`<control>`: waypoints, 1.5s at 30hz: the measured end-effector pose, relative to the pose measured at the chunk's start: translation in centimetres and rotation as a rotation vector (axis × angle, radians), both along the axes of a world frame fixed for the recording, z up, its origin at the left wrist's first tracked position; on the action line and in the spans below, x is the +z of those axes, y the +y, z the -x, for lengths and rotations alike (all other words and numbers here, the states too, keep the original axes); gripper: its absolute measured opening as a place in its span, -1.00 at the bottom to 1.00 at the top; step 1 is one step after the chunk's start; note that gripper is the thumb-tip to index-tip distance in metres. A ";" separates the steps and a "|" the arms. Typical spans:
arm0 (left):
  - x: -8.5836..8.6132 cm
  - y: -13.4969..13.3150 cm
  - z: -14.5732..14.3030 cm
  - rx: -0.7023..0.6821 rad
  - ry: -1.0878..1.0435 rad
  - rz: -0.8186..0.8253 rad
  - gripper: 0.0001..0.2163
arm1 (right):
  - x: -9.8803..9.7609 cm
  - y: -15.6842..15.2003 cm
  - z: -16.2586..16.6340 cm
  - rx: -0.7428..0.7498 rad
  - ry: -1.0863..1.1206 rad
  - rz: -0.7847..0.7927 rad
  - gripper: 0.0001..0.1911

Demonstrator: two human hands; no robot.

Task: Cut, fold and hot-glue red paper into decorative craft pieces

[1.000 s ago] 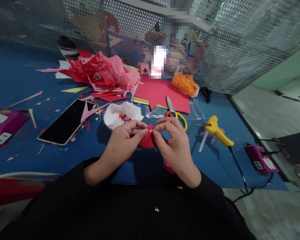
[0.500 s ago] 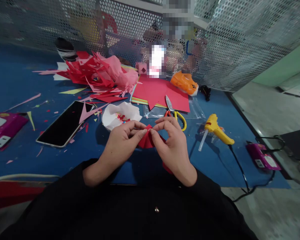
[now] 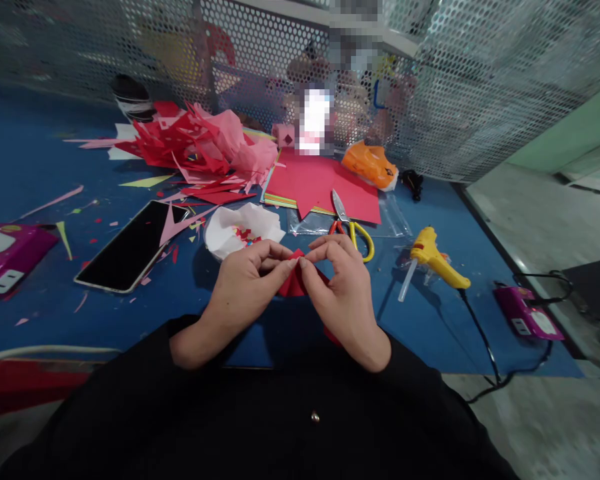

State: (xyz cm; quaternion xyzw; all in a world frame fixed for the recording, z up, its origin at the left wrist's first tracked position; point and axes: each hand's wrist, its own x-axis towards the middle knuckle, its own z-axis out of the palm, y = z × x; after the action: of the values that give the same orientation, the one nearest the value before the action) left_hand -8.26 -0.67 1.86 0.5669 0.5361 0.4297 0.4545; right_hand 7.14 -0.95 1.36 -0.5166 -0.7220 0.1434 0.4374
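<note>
Low in the middle of the frame, just past two black sleeves, the left hand (image 3: 245,280) and the right hand (image 3: 343,287) meet above the table (image 3: 45,153). Each has thumb and forefinger pinched shut on the one folded red paper (image 3: 293,283), which sits between them, lifted a little off the blue surface. Gripping it from both sides at the top edge seems meant to keep the fold tight, and the other fingers curl clear. Just above the left hand lies one crumpled white paper (image 3: 240,230) cupped around small red bits, probably to collect them. To its left, one phone (image 3: 133,245) lies flat with a dark screen and a pink sliver across its corner. Just above the right hand rests one pair of scissors (image 3: 347,223) with red and yellow handles, blades pointing away. At centre right, one yellow glue gun (image 3: 433,260) lies on its side with its cord trailing off the table edge. Both are within easy reach. Two magenta boxes are in view, one at the left edge (image 3: 7,257) and one at the right (image 3: 527,319). Further up, a stack of red sheets (image 3: 325,187) lies flat at centre, with one heap of red and pink offcuts (image 3: 200,147) pushed to its left and one orange object (image 3: 370,165) to its right. A perforated metal screen (image 3: 480,80) closes the top of the frame.
</note>
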 end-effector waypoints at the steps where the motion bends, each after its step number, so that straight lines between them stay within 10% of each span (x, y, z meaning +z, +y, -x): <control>1: 0.0 0.0 0.0 0.006 0.009 -0.001 -0.84 | 0.0 0.0 0.0 0.005 -0.003 -0.001 -0.88; 16: 0.3 0.1 0.0 0.015 -0.071 0.078 -0.82 | 0.6 0.5 -2.6 0.158 0.163 0.418 -0.79; 37: 0.0 0.1 0.2 0.000 -0.043 0.023 -0.57 | 0.7 0.1 -2.2 0.209 0.151 0.326 -0.79; 45: 0.0 0.0 0.1 -0.031 -0.012 0.068 -0.75 | 0.9 0.1 -2.2 0.235 0.134 0.340 -0.79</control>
State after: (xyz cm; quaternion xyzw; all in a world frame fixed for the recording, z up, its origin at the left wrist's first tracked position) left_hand -8.34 -0.62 1.86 0.5571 0.5386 0.4074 0.4833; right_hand 9.37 -0.84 2.23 -0.4844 -0.7121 0.3472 0.3711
